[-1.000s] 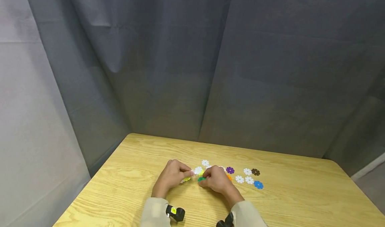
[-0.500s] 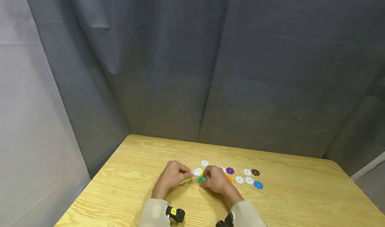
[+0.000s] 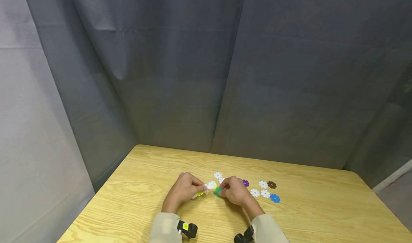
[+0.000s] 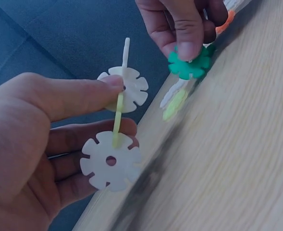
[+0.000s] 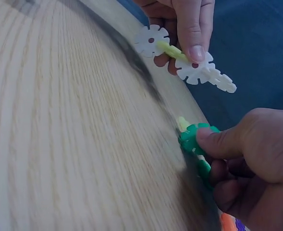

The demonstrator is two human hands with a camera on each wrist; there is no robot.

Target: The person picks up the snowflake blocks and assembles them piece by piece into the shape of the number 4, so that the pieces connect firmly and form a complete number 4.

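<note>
My left hand (image 3: pixel 184 190) pinches a chain of interlocked notched plastic discs between thumb and fingers. In the left wrist view, a white disc (image 4: pixel 124 166) faces the camera at the lower end. A yellow disc (image 4: pixel 118 114) seen edge-on joins it to another white disc (image 4: pixel 137 92) under the thumb, and a further white disc (image 4: pixel 126 53) sticks out beyond. My right hand (image 3: pixel 237 192) pinches a green notched disc (image 5: pixel 190 138), apart from the chain. Below its fingers, the right wrist view shows another green piece (image 5: pixel 204 171), partly hidden.
Loose discs lie on the wood-grain table (image 3: pixel 309 207): a purple one (image 3: pixel 246 183), a brown one (image 3: pixel 271 185), a blue one (image 3: pixel 275 198) and several white ones (image 3: pixel 255 193). An orange piece (image 5: pixel 227 222) sits below my right hand. A dark curtain (image 3: pixel 180 74) hangs behind the table.
My right hand has shifted slightly to the right with the green disc, which now looks tilted up in its fingers. My left hand has stayed almost still with the chain.
</note>
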